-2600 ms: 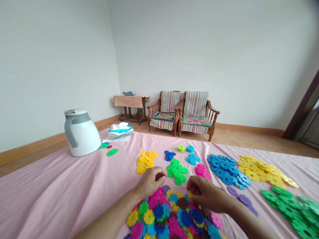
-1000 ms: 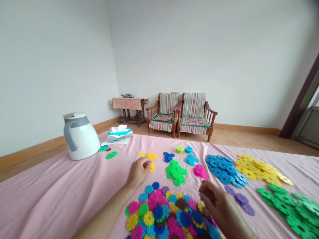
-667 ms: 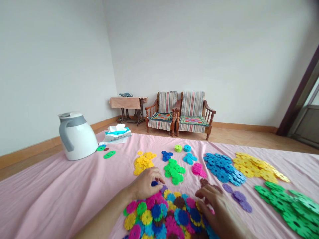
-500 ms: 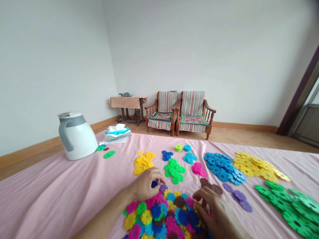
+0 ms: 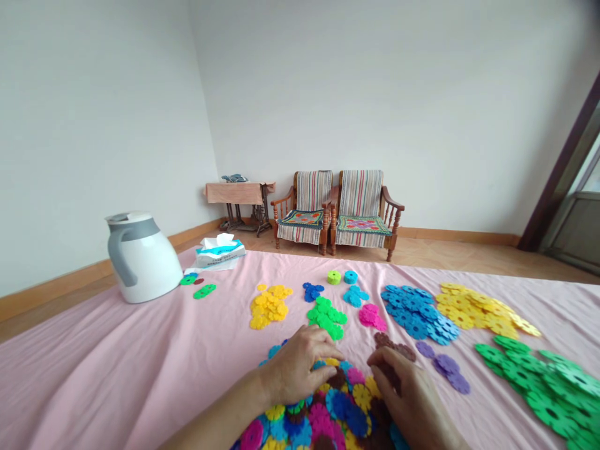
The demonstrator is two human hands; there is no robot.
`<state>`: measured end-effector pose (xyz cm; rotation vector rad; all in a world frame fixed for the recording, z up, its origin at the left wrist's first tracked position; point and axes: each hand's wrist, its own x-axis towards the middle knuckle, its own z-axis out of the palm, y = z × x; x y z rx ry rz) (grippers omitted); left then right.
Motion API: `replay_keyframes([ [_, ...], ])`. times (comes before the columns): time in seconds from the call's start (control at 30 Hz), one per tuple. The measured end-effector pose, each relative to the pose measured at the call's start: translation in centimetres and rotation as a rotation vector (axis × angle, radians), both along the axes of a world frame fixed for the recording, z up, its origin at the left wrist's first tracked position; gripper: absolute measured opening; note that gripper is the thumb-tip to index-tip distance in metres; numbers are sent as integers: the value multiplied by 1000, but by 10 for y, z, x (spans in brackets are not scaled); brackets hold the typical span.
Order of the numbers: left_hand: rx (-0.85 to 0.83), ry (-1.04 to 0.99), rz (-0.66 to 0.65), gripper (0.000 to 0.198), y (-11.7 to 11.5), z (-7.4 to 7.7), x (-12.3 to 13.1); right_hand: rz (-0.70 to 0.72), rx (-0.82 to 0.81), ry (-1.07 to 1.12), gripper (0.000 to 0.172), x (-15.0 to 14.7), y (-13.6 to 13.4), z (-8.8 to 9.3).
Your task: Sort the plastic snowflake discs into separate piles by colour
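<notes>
A heap of mixed coloured flower-shaped plastic discs point(image 5: 328, 415) lies on the pink cloth point(image 5: 140, 375) right in front of me. My left hand point(image 5: 302, 362) rests palm down on the far side of the heap, its fingers curled over the discs. My right hand point(image 5: 407, 394) sits on the heap's right side with bent fingers, just behind a few brown discs point(image 5: 389, 342). What either hand grips is hidden. Beyond the hands lie sorted small piles: yellow point(image 5: 267, 306), green point(image 5: 325, 315), pink point(image 5: 370, 315), dark blue point(image 5: 310, 290) and cyan point(image 5: 355, 295).
Larger piles lie to the right: blue point(image 5: 415, 309), yellow point(image 5: 482, 309), green point(image 5: 539, 381), and a few purple discs point(image 5: 445, 362). A white kettle point(image 5: 138, 256) and a tissue pack point(image 5: 219, 250) stand at the far left. Two wooden chairs point(image 5: 337, 212) stand by the wall.
My left hand reached out to the yellow pile, came back holding a dark blue disc, and now lies on the heap further right. My right hand drew nearer and shifted beside the brown discs.
</notes>
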<state>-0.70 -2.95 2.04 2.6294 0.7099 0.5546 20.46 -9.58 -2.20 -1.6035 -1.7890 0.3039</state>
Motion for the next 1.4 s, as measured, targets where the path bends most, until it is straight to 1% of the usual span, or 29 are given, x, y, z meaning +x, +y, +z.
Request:
replay_keyframes([
  [0.13, 16, 83, -94, 32, 0, 2, 14, 42, 7, 47, 20, 6, -8, -5],
  [0.27, 49, 127, -148, 44, 2, -3, 27, 27, 13, 88, 21, 14, -14, -11],
  [0.4, 47, 121, -164, 39, 3, -8, 34, 21, -13, 78, 22, 17, -13, -11],
  [0.5, 20, 72, -133, 32, 2, -10, 32, 23, -20, 85, 21, 15, -11, -10],
  [0.6, -37, 11, -58, 29, 0, -8, 29, 17, 15, 113, 19, 10, -11, -8],
  [0.73, -199, -115, 79, 29, -5, -5, 27, 56, 79, 165, 10, -1, -9, -5],
  [0.8, -288, -198, 130, 34, -8, -4, 28, 90, 63, 203, 7, -7, -7, -3],
  [0.87, -343, -255, 143, 38, -10, -5, 29, 106, 21, 236, 7, -13, -5, -2],
  [0.97, -369, -290, 126, 37, -12, -6, 30, 105, -20, 257, 10, -15, 0, 0],
  [1.07, -368, -314, 155, 36, -9, -7, 30, 42, 24, 226, 12, -4, 9, 4],
  [1.2, -312, -329, 251, 25, -5, -6, 29, -148, 34, 124, 14, 25, 37, 13],
  [1.3, -265, -254, 246, 16, -4, -4, 27, -229, 38, 73, 11, 45, 63, 15],
  [1.4, -257, -189, 219, 17, -4, -2, 26, -266, 18, 38, 10, 55, 81, 12],
])
